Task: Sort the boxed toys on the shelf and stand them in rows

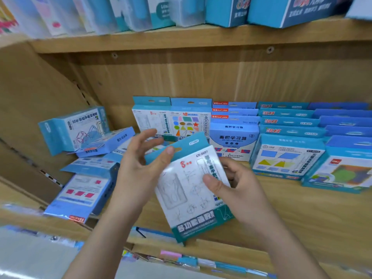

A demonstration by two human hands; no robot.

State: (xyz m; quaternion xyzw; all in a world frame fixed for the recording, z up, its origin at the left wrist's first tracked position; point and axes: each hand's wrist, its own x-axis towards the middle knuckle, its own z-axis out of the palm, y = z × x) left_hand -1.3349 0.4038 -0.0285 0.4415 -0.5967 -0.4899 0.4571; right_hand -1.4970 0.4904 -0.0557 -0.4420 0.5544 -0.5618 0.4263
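Note:
A flat white and teal toy box [188, 196] with a blue hang tab is tilted in the air in front of the wooden shelf [281, 214]. My right hand [231, 185] grips its right edge, thumb across the front. My left hand [141, 164] touches the top left corner at the tab with its thumb, the other fingers spread and loose. Behind them, boxes stand upright in rows: a matching white box [150, 119], a coloured-shapes box [188, 121], a stack of blue boxes [234, 137] and teal-edged boxes [287, 154].
On the left of the shelf lies a loose heap of blue boxes [86, 137], some flat, some tipped, one near the front edge [78, 196]. More boxed goods fill the upper shelf [181, 35] and the one below [181, 256]. A box with green print [342, 174] stands at the far right.

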